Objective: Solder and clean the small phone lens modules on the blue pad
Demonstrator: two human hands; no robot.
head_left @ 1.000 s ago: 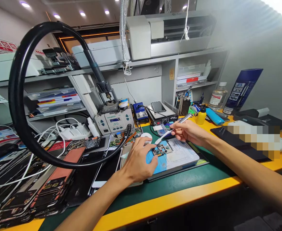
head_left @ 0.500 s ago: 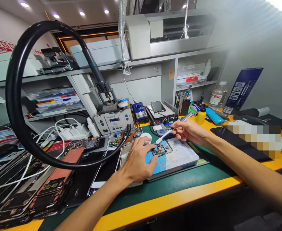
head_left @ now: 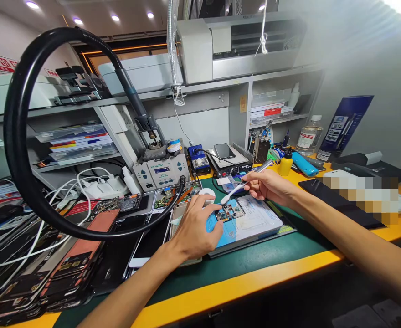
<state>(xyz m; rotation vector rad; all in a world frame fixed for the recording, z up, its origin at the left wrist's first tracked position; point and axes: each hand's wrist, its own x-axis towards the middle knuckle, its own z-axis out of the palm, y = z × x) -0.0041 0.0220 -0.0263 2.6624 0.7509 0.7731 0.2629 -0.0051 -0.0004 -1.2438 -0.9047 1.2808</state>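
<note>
My left hand (head_left: 195,228) rests with curled fingers on the left edge of a blue and white pad (head_left: 251,223), its fingertips pressed against a small circuit board (head_left: 230,211) that lies on the pad. My right hand (head_left: 267,186) pinches a white and silver pen-shaped tool (head_left: 243,184). The tool slants down to the left and its white tip hovers just above the board's upper left corner. A white tape roll (head_left: 207,194) sits just behind my left fingers.
A thick black hose (head_left: 19,136) loops up from the rework station (head_left: 161,171) at the back. Opened phones (head_left: 67,269) and white cables pile up at the left. A yellow bottle (head_left: 285,164), a clear bottle (head_left: 309,136) and a black mat (head_left: 337,200) stand to the right.
Both hands stay almost still on the board and tool. The view has drifted slightly, nothing else has moved.
</note>
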